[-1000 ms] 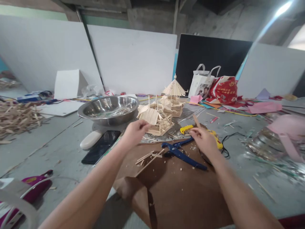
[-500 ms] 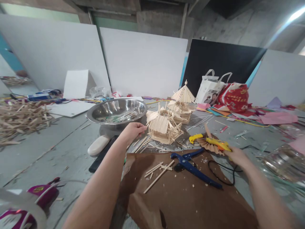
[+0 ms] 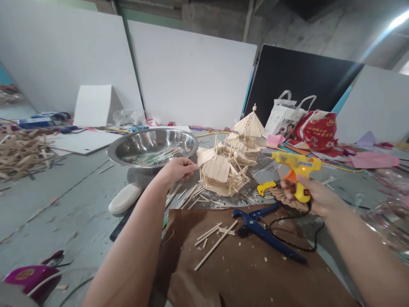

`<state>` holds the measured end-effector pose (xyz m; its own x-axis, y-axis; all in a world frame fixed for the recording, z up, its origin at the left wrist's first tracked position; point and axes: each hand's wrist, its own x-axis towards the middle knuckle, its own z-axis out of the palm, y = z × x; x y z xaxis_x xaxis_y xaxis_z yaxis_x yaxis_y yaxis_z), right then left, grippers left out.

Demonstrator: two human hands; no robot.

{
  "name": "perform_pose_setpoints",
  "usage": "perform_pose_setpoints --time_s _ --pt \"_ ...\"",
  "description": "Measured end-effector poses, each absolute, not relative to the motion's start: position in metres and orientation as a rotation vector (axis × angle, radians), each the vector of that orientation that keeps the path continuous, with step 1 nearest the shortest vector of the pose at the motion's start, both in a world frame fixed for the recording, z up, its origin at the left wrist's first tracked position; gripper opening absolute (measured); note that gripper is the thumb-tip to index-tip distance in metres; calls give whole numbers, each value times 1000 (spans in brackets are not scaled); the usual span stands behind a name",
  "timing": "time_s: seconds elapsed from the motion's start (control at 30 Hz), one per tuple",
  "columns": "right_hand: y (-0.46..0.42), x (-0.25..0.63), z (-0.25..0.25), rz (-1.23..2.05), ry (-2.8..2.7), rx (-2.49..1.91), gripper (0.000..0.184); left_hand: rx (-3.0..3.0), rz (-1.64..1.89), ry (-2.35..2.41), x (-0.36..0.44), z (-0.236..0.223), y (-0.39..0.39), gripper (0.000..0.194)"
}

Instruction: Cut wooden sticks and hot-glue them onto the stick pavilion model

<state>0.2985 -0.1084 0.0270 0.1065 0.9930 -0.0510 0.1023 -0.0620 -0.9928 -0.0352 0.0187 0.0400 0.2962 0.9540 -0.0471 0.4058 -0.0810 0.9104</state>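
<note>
My right hand (image 3: 308, 192) grips a yellow hot glue gun (image 3: 300, 164) by its handle. The gun is lifted, its nozzle towards the left, and a small orange light glows on its side. My left hand (image 3: 179, 170) is closed in a pinch at the left eave of a pavilion model (image 3: 220, 170) built of thin wooden sticks. Its fingertips meet the roof edge; any small piece between them is hidden. Behind stands a taller part with a pointed stick roof (image 3: 249, 123). Blue cutters (image 3: 268, 236) and loose sticks (image 3: 217, 245) lie on brown sheet (image 3: 249, 281) in front.
A steel basin (image 3: 153, 162) holding sticks and clear plastic stands left of the model. Nearer are a white oval case (image 3: 124, 199) and a dark phone (image 3: 119, 226). A yellow-handled tool (image 3: 266, 187) lies below the glue gun. Its black cord (image 3: 289, 245) loops beside the cutters.
My right hand has reached right, taken hold of the glue gun and raised it off the table. My left hand has shifted from the model's front to its left eave and stayed there.
</note>
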Motion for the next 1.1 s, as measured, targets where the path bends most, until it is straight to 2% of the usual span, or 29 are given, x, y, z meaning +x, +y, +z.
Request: perform_pose_setpoints --time_s 0.1,0.23,0.43,0.77,1.1 --pt "-93 265 40 1230 -1206 -1336 27 1626 769 1233 -32 35 20 18" --pt "-80 229 55 1159 -1457 -1312 32 1608 739 1208 -32 28 22 18" --pt "-65 202 55 1124 -1695 -1262 23 1608 752 1188 -38 25 26 19" --pt "-55 181 57 880 -2001 -1593 38 1668 751 1178 -38 29 23 21" --pt "-52 172 55 905 -1983 -1611 40 1673 736 1143 -36 27 23 25"
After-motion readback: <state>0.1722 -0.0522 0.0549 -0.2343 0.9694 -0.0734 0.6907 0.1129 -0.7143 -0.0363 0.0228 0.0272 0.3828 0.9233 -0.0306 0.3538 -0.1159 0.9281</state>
